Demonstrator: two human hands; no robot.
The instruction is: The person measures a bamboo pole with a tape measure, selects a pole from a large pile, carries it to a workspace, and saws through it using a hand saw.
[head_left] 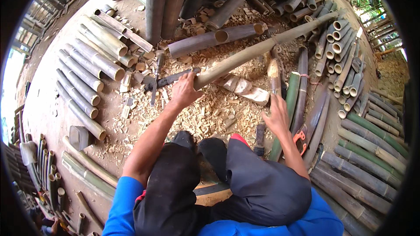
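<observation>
My left hand [186,91] is closed around the near end of a long tan bamboo pole [249,54]. The pole slants up to the far right, where its far part lies by the stacked bamboo. Beneath it lies a chopped, pale wooden block [247,91]. My right hand [278,116] is to the right of that block, thumb apart from the fingers. Its fingertips are close to the lower end of a brown stick-like piece with a pale, shaved-looking section [274,76]; whether they touch it I cannot tell. A dark narrow-bladed tool [155,81] lies across a dark bar [177,78] left of my left hand.
Wood chips [197,116] cover the ground ahead of my feet. A saw with an orange handle [299,139] lies right of my right forearm, near a green bamboo length [292,91]. Cut bamboo tubes [89,76] line the left; stacked tubes [339,46] fill the right.
</observation>
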